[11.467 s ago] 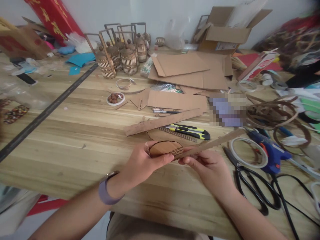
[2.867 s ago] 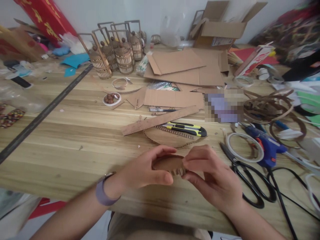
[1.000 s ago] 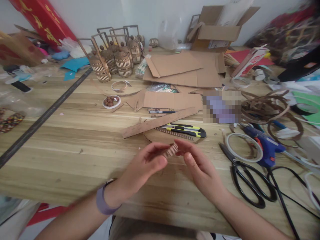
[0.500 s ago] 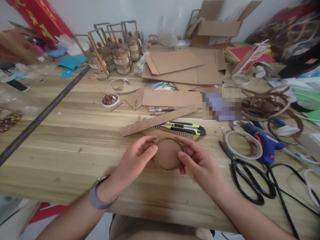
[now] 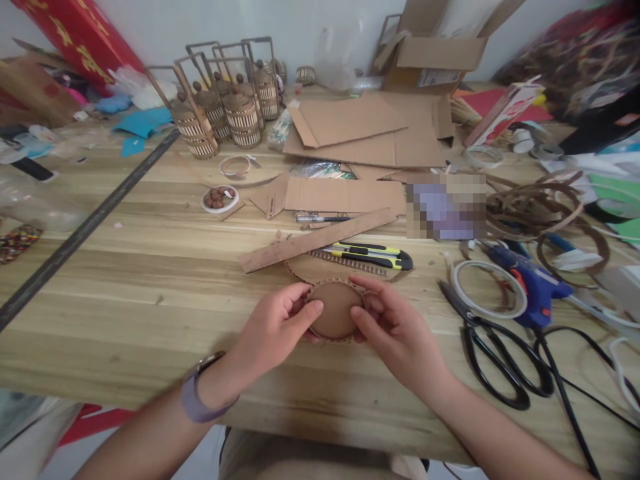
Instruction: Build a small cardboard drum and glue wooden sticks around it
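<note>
Between my two hands is a round cardboard disc [image 5: 336,312] with a corrugated edge showing along its far rim. My left hand [image 5: 285,320] grips its left side, thumb on top and fingers at the edge and beneath. On the right side, my right hand [image 5: 390,323] pinches it with the thumb on its face and the fingers round the rim. Just beyond the disc lies a yellow and black utility knife [image 5: 373,255], beside a long cardboard strip [image 5: 315,241]. Part of a cut cardboard piece [image 5: 300,268] shows under the knife.
Black-handled scissors [image 5: 500,357], a tape roll [image 5: 455,288] and a blue glue gun [image 5: 533,283] lie to the right. Cardboard sheets [image 5: 370,150] are stacked farther back. Several small lidded baskets [image 5: 243,123] stand at the back left, near a bowl of brown balls [image 5: 220,199].
The disc has tilted slightly, so more of its corrugated far rim shows. Both thumbs have shifted inward on its face, and the left fingers have moved a little lower.
</note>
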Demonstrator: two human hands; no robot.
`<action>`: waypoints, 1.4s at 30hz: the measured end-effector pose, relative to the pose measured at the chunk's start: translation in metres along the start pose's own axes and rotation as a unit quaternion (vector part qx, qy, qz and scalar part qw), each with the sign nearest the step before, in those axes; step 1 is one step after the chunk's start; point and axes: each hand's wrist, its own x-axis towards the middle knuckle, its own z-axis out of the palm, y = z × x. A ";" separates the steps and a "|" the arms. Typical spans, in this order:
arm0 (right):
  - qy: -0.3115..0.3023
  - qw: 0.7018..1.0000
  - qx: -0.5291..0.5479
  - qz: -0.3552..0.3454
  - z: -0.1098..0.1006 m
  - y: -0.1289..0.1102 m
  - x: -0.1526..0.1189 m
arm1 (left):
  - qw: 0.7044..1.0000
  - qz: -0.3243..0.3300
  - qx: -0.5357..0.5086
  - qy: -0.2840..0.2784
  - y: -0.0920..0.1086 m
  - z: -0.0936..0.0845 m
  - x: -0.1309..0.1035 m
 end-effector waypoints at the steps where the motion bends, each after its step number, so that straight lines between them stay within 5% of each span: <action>1: 0.001 1.000 0.005 0.004 0.000 0.000 0.001 | 1.000 0.003 0.001 0.002 0.000 0.000 0.000; 11: -0.044 0.999 -0.007 0.015 -0.002 -0.005 0.005 | 0.997 0.011 -0.032 0.065 0.001 0.002 0.003; 16: -0.017 0.999 -0.044 0.005 -0.002 -0.007 0.002 | 0.987 0.057 0.083 0.123 0.005 0.000 -0.001; 22: -0.037 0.997 -0.068 -0.004 -0.004 -0.006 0.003 | 0.974 0.076 0.186 0.108 0.005 -0.004 -0.002; 26: -0.053 0.998 -0.042 0.018 -0.008 -0.008 0.006 | 0.980 0.066 0.165 0.091 0.001 -0.007 -0.002; 29: -0.063 0.997 -0.008 0.046 -0.009 -0.011 0.006 | 0.975 0.175 0.124 0.062 -0.004 -0.006 -0.004; 33: -0.084 0.992 0.057 0.080 -0.008 -0.011 0.006 | 0.933 0.298 0.201 -0.022 -0.013 -0.001 -0.004; 42: -0.118 0.979 0.139 0.092 -0.003 -0.006 0.003 | 0.945 0.280 0.170 -0.009 -0.018 0.008 -0.007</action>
